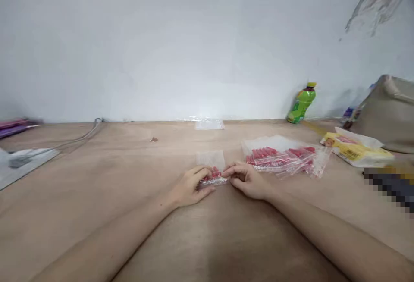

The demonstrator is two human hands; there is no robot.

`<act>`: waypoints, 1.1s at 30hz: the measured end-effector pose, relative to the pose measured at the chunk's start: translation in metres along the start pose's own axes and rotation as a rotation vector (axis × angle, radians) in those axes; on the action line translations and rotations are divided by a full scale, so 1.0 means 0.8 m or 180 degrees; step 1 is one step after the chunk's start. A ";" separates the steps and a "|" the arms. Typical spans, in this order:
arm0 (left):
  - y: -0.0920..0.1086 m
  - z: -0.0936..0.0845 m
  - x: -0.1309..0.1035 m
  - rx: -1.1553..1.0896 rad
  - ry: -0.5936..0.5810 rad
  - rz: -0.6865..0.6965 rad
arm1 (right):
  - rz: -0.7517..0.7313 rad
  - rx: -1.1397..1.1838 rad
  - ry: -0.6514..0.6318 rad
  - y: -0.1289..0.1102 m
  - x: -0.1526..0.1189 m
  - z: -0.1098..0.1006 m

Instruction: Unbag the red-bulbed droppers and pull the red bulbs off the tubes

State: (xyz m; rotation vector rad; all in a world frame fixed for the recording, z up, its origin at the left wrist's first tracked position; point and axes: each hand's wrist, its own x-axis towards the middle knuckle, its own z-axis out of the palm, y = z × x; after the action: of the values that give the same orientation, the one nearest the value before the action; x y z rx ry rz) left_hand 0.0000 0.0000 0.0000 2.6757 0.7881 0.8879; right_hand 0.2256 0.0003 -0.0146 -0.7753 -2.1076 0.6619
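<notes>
A small clear plastic bag [211,158] lies flat on the table in front of me, with several red pieces [216,171] in its near part. What the red pieces are, I cannot make out. My left hand [193,186] curls over the bag's left side, fingertips on the red pieces and thumb along the near edge. At the right side, my right hand [247,180] pinches the bag's edge between thumb and fingers. Just beyond my right hand is a pile of clear bags [281,161] filled with similar red pieces.
Against the wall leans a green bottle [302,104] with a yellow cap. A yellow-and-white packet [355,149] and a beige fabric bag [388,111] are at right. More clear bags [209,124] lie by the wall. A grey cable [80,137] and white sheet [35,161] lie left.
</notes>
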 end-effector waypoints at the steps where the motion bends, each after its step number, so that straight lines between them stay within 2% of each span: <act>1: 0.000 0.000 0.000 0.0009 -0.0011 0.0000 | -0.0015 -0.0120 0.0012 -0.004 -0.001 0.002; 5: 0.000 0.003 0.001 0.0046 -0.0028 -0.0041 | -0.0196 -0.0678 0.0222 -0.014 -0.004 0.009; 9: 0.001 0.005 0.004 0.0090 -0.0002 -0.0157 | -0.0618 -0.1314 0.0515 -0.016 -0.006 0.014; 13: 0.002 0.006 0.007 0.0136 0.0042 -0.0197 | -0.1035 -0.1969 0.0397 -0.021 -0.006 0.013; 17: 0.003 0.006 0.008 0.0189 0.0088 -0.0277 | -0.1153 -0.2365 0.0368 -0.023 -0.003 0.012; 24: 0.004 0.006 0.010 0.0282 0.0044 -0.0304 | -0.1385 -0.2691 0.0705 -0.011 0.008 0.016; 29: 0.002 0.011 0.014 0.0139 0.0167 -0.0035 | -0.1307 -0.2633 0.0634 -0.008 0.010 0.018; 33: 0.001 0.014 0.016 0.0036 0.0195 -0.0059 | -0.1255 -0.2632 0.0506 -0.009 0.011 0.019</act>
State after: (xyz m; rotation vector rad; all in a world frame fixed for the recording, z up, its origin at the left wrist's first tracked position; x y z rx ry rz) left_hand 0.0158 0.0059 -0.0023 2.6581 0.8321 0.9678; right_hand 0.2072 -0.0014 -0.0139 -0.7556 -2.2726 -0.5083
